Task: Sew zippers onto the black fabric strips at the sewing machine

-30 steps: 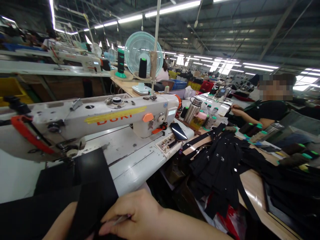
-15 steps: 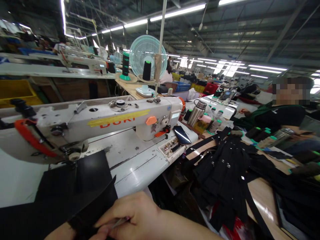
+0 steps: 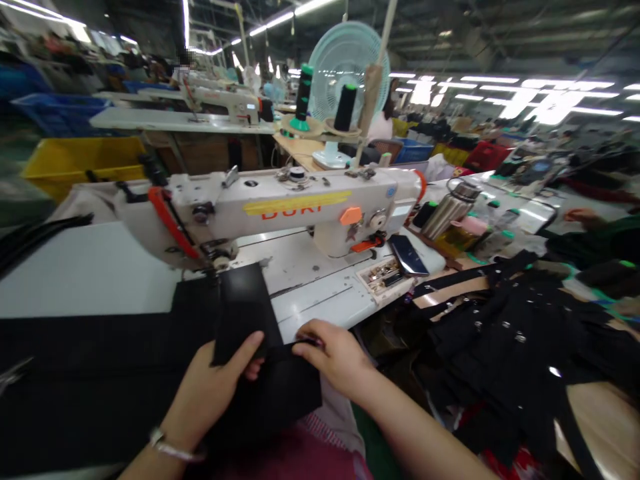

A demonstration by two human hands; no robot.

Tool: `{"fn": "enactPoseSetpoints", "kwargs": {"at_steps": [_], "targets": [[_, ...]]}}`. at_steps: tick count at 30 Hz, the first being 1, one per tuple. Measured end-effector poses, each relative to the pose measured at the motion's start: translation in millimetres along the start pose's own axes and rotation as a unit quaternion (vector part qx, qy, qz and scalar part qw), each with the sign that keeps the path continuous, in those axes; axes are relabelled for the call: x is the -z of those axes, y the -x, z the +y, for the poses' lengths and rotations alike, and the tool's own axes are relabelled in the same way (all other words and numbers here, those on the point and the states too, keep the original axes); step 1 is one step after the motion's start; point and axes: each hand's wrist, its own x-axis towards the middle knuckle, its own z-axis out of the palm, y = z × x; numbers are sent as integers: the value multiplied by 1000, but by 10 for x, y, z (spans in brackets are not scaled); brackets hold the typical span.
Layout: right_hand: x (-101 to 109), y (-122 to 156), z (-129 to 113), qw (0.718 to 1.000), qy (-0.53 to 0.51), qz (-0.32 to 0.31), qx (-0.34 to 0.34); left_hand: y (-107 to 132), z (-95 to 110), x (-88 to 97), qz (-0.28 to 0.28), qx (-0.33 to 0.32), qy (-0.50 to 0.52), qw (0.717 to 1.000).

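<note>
Black fabric point(image 3: 125, 373) stretches across the sewing machine table and over its front edge. Its upper panel runs under the needle area of a white sewing machine point(image 3: 295, 193) with an orange lever. My left hand point(image 3: 215, 380), a bracelet on its wrist, grips a folded flap of this fabric, thumb on top and fingers beneath. To its right, my right hand point(image 3: 335, 353) pinches the fabric's edge between thumb and forefinger. Something small shows in its curled fingers, too hidden to name.
A phone point(image 3: 409, 255) lies beside a tray of small metal parts point(image 3: 383, 279) at the table's right. Beyond stand a steel flask point(image 3: 450, 210) and thread cones. Black straps with metal fittings point(image 3: 505, 327) are heaped right. A fan point(image 3: 350, 73) stands behind.
The view has swung left and down. My left hand, mostly hidden before, now shows on the fabric. My right hand has shifted from the thin metal tool's handling to pinching the fabric edge.
</note>
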Motion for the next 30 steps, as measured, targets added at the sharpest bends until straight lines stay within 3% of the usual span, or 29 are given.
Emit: {"fn": "enactPoseSetpoints", "kwargs": {"at_steps": [3, 8, 16, 25, 30], "targets": [[121, 91, -40, 994, 98, 56, -3, -6, 20, -68, -47, 59, 6, 997], [170, 136, -166, 969, 202, -25, 141, -2, 29, -99, -54, 76, 53, 994], [-82, -40, -99, 935, 307, -65, 163, 17, 11, -127, -44, 64, 77, 994], [-82, -64, -87, 920, 339, -79, 179, 35, 14, -118, -41, 54, 51, 996], [-6, -94, -44, 956, 248, -80, 136, 36, 11, -113, -39, 61, 67, 995]]}}
